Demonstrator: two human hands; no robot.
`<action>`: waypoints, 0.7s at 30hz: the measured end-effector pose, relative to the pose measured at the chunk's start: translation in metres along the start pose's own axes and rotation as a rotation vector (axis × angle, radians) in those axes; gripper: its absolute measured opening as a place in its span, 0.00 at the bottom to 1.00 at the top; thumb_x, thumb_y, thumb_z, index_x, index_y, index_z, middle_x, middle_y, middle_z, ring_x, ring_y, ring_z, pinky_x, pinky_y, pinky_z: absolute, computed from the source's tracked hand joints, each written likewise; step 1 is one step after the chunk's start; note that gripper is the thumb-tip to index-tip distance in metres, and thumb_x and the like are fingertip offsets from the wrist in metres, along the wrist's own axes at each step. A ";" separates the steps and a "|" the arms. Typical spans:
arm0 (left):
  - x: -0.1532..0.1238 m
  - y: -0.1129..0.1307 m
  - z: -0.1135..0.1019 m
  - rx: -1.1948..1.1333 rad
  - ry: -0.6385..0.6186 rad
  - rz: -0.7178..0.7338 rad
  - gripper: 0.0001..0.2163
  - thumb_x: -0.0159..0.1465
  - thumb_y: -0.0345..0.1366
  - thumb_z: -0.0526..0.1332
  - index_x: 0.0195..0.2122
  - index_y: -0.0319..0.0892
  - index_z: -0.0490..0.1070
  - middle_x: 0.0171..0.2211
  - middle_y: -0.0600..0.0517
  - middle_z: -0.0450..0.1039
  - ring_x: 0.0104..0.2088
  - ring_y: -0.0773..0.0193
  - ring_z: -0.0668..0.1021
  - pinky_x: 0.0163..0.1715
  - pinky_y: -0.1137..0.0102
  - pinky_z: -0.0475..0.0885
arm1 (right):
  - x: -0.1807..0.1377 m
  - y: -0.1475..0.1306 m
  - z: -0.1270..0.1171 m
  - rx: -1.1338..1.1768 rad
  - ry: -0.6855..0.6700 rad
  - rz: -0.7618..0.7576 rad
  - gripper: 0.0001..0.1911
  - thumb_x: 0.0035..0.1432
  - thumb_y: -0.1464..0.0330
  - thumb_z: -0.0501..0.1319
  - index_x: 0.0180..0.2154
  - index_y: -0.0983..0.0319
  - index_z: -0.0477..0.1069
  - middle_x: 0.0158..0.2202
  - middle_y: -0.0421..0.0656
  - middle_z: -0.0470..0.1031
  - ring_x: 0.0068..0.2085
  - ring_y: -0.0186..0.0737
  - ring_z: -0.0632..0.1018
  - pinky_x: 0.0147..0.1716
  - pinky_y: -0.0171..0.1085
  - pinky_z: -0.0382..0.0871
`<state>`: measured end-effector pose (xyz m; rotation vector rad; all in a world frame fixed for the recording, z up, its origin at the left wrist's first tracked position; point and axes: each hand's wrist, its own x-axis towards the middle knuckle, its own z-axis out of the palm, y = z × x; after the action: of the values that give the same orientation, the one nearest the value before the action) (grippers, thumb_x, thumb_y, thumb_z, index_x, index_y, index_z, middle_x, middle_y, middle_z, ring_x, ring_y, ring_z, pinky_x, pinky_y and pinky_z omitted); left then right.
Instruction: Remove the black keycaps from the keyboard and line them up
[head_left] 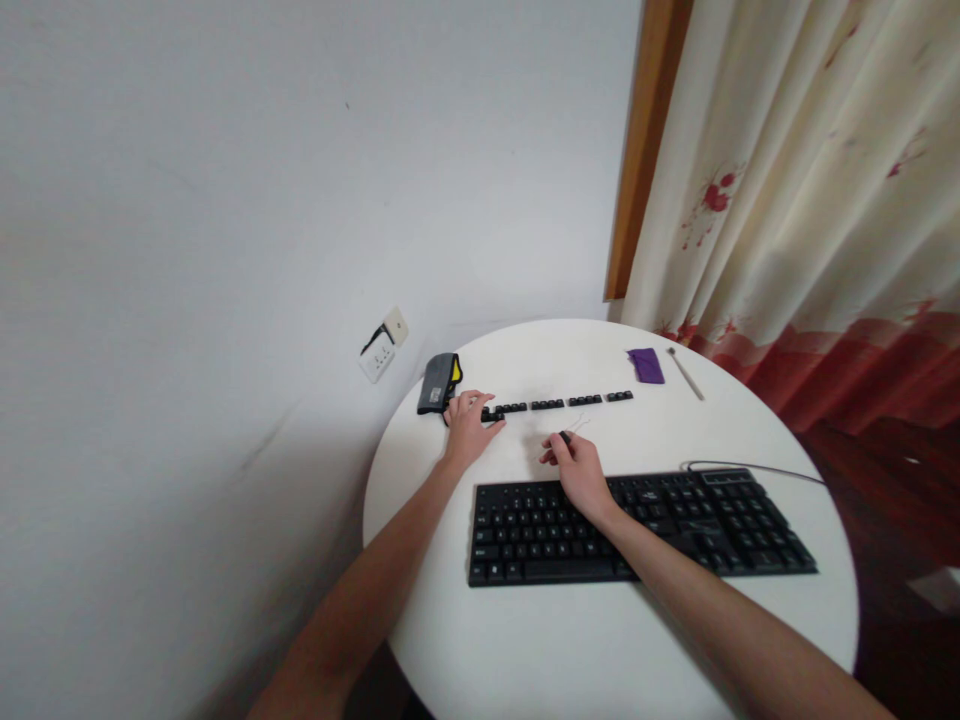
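On the white round table, a row of black keycaps (547, 405) runs left to right behind the black keyboard (536, 572). At the row's left end is my left hand (469, 425), its thumb and fingers spread around a few keycaps (494, 415); whether it touches them I cannot tell. My right hand (581, 472) is closed over the keyboard's back edge, around a small dark handle with thin wire loops (580, 424), which looks like a wire keycap puller. The right hand and forearm cover part of the keyboard's top rows and middle.
A grey and yellow pouch (436, 384) lies at the table's back left, near a wall socket (376, 357). At the back right are a purple cloth (647, 366) and a thin brush-like stick (687, 375). The keyboard cable (757, 467) runs over the right edge.
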<state>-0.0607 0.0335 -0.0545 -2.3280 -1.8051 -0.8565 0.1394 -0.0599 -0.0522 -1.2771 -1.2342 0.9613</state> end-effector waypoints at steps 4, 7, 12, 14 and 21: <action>0.000 0.000 0.000 -0.002 -0.003 -0.013 0.24 0.53 0.42 0.70 0.52 0.50 0.69 0.51 0.47 0.64 0.50 0.49 0.65 0.46 0.58 0.61 | 0.000 0.001 0.000 -0.004 -0.001 -0.001 0.19 0.62 0.56 0.53 0.31 0.64 0.72 0.25 0.45 0.78 0.29 0.41 0.77 0.33 0.37 0.68; 0.000 0.000 -0.001 -0.004 -0.011 -0.019 0.24 0.53 0.42 0.69 0.52 0.51 0.69 0.51 0.47 0.64 0.50 0.48 0.65 0.47 0.58 0.61 | 0.000 0.000 0.000 -0.007 -0.002 0.002 0.19 0.62 0.56 0.53 0.31 0.64 0.72 0.25 0.45 0.78 0.29 0.41 0.77 0.33 0.37 0.68; -0.001 -0.002 0.000 -0.003 0.003 -0.024 0.24 0.54 0.41 0.69 0.52 0.51 0.69 0.51 0.47 0.64 0.50 0.48 0.65 0.47 0.58 0.61 | 0.001 -0.001 0.000 -0.007 -0.002 0.009 0.19 0.62 0.56 0.53 0.31 0.64 0.73 0.24 0.45 0.78 0.29 0.41 0.77 0.33 0.37 0.69; -0.001 -0.003 0.001 -0.008 0.012 -0.022 0.23 0.54 0.41 0.69 0.52 0.51 0.69 0.51 0.47 0.64 0.50 0.49 0.65 0.47 0.58 0.61 | 0.000 -0.001 0.000 -0.006 -0.003 0.010 0.19 0.62 0.57 0.53 0.31 0.64 0.72 0.24 0.45 0.78 0.29 0.41 0.77 0.33 0.37 0.69; 0.000 -0.003 0.001 -0.001 0.004 -0.037 0.24 0.54 0.41 0.69 0.52 0.50 0.68 0.51 0.47 0.64 0.50 0.49 0.65 0.46 0.58 0.62 | -0.001 -0.004 -0.001 -0.010 -0.010 0.002 0.19 0.61 0.57 0.53 0.30 0.64 0.72 0.25 0.46 0.78 0.29 0.41 0.77 0.33 0.37 0.69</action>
<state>-0.0628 0.0344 -0.0562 -2.2984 -1.8525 -0.8672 0.1398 -0.0613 -0.0485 -1.2827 -1.2474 0.9649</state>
